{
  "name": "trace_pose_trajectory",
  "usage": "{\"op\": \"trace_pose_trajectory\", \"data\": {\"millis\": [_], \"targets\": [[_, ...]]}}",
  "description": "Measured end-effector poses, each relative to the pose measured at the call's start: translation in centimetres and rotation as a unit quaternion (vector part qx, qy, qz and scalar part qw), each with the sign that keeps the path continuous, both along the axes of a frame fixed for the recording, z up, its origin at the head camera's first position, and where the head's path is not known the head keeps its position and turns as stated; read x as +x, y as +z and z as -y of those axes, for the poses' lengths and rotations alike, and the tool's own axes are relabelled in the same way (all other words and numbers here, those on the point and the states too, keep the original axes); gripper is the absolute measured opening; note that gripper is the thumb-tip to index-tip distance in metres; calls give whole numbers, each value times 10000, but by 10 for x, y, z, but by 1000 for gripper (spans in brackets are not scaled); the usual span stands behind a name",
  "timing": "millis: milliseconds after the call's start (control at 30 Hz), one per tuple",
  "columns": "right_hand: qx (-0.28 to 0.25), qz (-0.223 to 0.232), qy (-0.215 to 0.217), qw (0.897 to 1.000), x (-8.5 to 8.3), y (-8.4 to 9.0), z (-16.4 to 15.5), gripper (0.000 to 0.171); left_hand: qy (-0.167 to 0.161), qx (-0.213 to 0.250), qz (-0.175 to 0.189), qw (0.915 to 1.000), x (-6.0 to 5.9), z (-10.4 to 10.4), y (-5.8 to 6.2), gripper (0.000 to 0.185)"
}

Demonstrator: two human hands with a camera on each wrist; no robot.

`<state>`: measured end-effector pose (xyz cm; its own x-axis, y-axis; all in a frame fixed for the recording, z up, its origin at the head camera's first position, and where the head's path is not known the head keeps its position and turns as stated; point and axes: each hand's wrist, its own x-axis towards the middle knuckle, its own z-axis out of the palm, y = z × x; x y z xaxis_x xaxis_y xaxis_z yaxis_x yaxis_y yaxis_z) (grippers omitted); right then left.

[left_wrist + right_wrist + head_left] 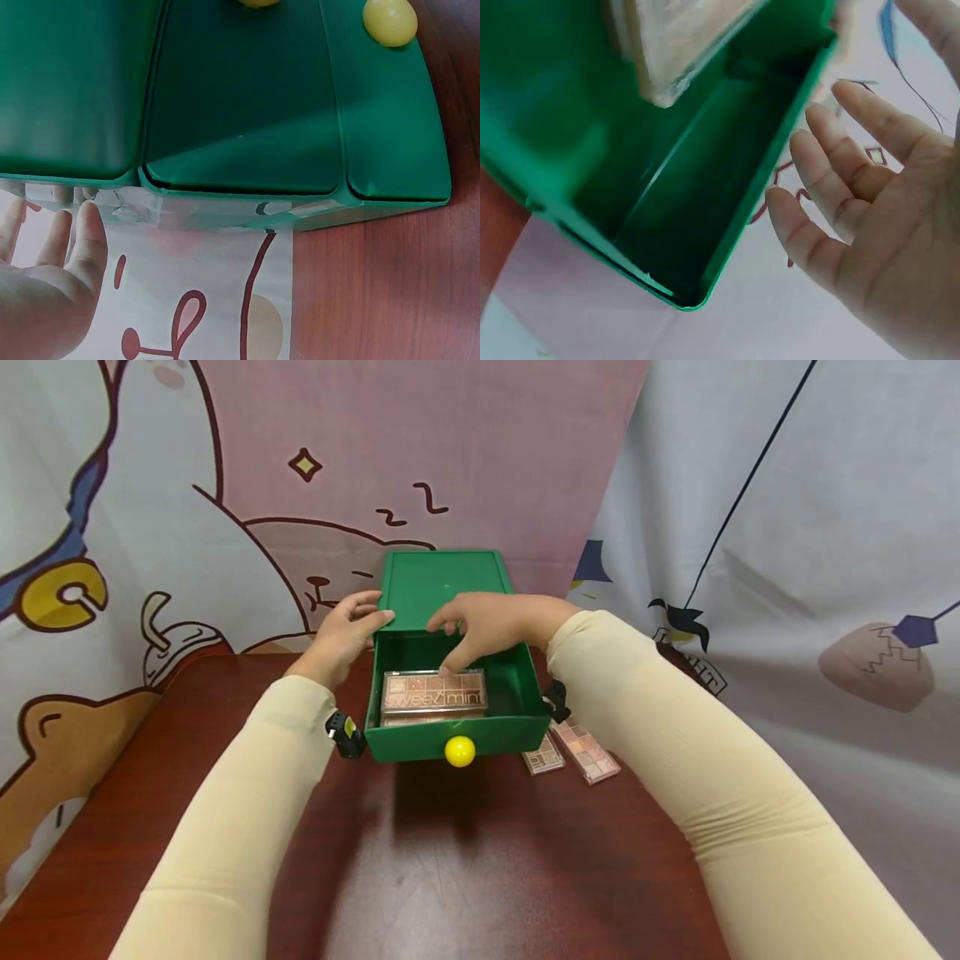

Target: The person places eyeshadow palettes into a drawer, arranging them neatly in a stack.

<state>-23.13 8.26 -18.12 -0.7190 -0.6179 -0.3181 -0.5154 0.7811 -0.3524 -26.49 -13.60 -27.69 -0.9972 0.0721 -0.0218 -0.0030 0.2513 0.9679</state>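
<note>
A green drawer box [442, 581] stands on the dark red table, its drawer [420, 739] with a yellow knob [460, 751] pulled out toward me. Stacked eyeshadow palettes [433, 691] lie inside the drawer. My left hand [345, 631] rests with straight fingers against the box's upper left corner. My right hand [480, 627] hovers over the drawer, one fingertip touching the top palette. The left wrist view shows the box's green side [240, 97] and my flat left hand [52, 285]. In the right wrist view my right hand [862, 202] is spread and holds nothing beside the drawer's inside [690, 202].
Two more palettes [585, 750] [542, 760] lie on the table just right of the drawer. Cartoon-printed cloth hangs behind and on both sides. The wooden tabletop [465, 877] stretches toward me in front of the drawer.
</note>
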Motion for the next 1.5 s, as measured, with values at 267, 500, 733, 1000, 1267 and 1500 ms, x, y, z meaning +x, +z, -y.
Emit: {"op": "trace_pose_trajectory", "data": {"millis": [267, 500, 733, 1000, 1267, 1500], "targets": [[-2112, -26, -689, 9750, 4, -2, -38, 64, 39, 108, -32, 9999, -1, -2, 0, 57], [-4137, -104, -1762, 8932, 4, -36, -83, 57, 58, 91, -22, 9999, -2, -1, -1, 56], [-4964, 118, -2702, 8249, 4, -79, -121, 57, 61, 56, -33, 10000, 0, 4, -2, 57], [-4992, 422, -3444, 7940, 11, -137, -147, 63, 55, 156, -50, 9999, 5, 9, 1, 58], [-4433, 445, -3952, 8033, 19, -187, -167, 69, 44, 178, -49, 9998, 6, 10, 1, 58], [-3272, 284, -4101, 8509, 27, -215, -178, 69, 80, 146, -26, 9999, 6, 12, 0, 58]]}}
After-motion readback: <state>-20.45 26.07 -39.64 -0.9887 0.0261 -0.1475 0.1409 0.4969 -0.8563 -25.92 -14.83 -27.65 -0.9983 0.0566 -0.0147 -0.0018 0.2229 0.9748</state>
